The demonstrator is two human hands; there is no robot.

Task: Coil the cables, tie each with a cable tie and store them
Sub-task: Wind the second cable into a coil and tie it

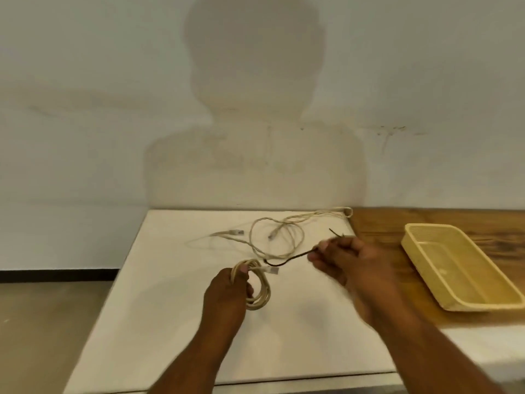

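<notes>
No text, label, brand, number or sign can be read anywhere in this view. The yellow plastic basket [454, 268] at about three o'clock and the clear plug [271, 270] of the coiled network cable [255, 288] near centre carry no lettering that shows, though the plug is perhaps too small and blurred to tell.

A loose beige network cable [279, 237] sprawls across the white bench [176, 322] beside a wood-grain top [454, 220], on which a shallow yellow plastic basket [420, 231] sits near the wall.
</notes>
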